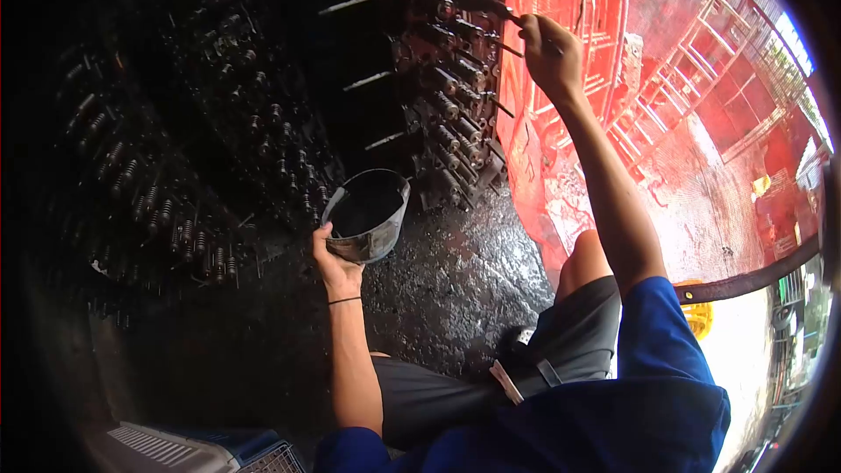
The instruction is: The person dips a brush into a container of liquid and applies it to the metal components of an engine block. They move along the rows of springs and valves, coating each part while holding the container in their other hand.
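Observation:
My left hand (337,267) grips the near rim of a grey, stained bucket (383,241). The bucket is tilted slightly, and its inside looks dark. Up and to the right, my right hand (554,54) is closed round the handle of a dark brush (491,5). The brush's head lies over a greasy engine cylinder head (451,79) with rows of springs and several thin rods sticking out. In the shadow I cannot make out whether the bristles touch the metal.
More engine parts with valve springs (180,232) fill the dark left side. The floor (464,271) is wet and black. A translucent red sheet (526,166) hangs at the right, with metal frames (674,79) behind it. A pet carrier-like box (166,447) stands at lower left.

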